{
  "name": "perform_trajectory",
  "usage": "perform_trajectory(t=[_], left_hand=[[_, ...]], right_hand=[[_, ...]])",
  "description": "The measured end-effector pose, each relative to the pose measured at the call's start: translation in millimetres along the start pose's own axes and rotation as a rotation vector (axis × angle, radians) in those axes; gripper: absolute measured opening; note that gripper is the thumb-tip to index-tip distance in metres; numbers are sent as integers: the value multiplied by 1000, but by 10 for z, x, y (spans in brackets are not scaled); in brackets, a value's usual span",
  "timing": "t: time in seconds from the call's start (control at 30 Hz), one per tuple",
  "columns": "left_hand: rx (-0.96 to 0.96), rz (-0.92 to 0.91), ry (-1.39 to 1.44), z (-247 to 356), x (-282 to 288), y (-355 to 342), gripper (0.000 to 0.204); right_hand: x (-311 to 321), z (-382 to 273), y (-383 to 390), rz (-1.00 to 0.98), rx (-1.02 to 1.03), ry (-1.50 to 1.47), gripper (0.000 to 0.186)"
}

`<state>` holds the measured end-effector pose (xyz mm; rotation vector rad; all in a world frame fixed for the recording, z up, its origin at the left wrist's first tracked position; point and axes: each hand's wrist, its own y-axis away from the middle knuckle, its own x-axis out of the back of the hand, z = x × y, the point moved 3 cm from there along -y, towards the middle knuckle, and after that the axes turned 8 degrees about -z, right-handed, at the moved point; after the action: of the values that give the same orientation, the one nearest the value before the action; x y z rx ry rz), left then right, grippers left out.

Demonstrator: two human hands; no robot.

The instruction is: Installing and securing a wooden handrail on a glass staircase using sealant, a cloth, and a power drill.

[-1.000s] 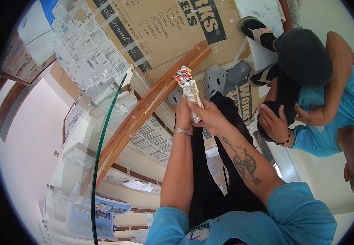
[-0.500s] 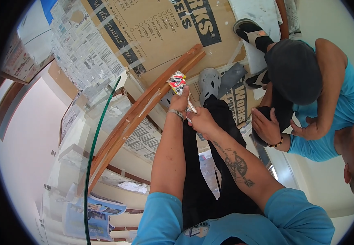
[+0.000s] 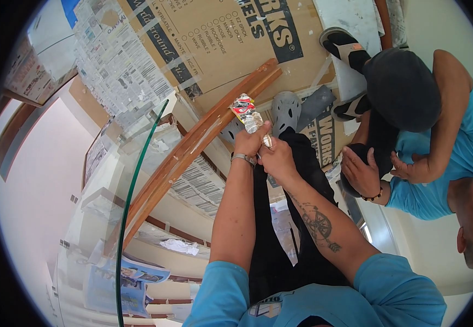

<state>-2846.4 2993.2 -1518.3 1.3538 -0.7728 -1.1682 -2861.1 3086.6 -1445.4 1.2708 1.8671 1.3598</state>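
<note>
At the left of the frame, a glass pane runs down as a bowed green edge, with newspaper spread at the upper left and a blue printed sheet at the lower left. A crumpled white paper lies at the lower left of centre. A wooden rail, chipped or marked pale along its length, slants from the lower left up to the top centre, its upper end overlapping cardboard in view. The packet is just above the centre of the frame, its red, yellow and white end pointing up and left across the rail; the wrapper is creased, and its contents are hidden, so how full it is cannot be told. The left hand, a band at its wrist, is closed around the packet's lower part, thumb along it. Just beside it, the right hand grips the bottom end with curled fingers. Grey clogs show behind the hands. At the right, a co-worker in a blue shirt has both hands apart from the packet, near a knee.
</note>
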Motion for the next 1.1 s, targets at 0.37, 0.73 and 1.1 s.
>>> perform_trajectory(t=[0.37, 0.73, 1.1], left_hand=[[54, -165, 369, 55, 4, 86, 41], [-101, 98, 403, -255, 119, 113, 49], [-243, 293, 37, -291, 396, 90, 25]], right_hand=[[9, -241, 84, -184, -161, -99, 28], [175, -38, -725, -187, -139, -54, 48], [-189, -86, -1022, -350, -104, -259, 25]])
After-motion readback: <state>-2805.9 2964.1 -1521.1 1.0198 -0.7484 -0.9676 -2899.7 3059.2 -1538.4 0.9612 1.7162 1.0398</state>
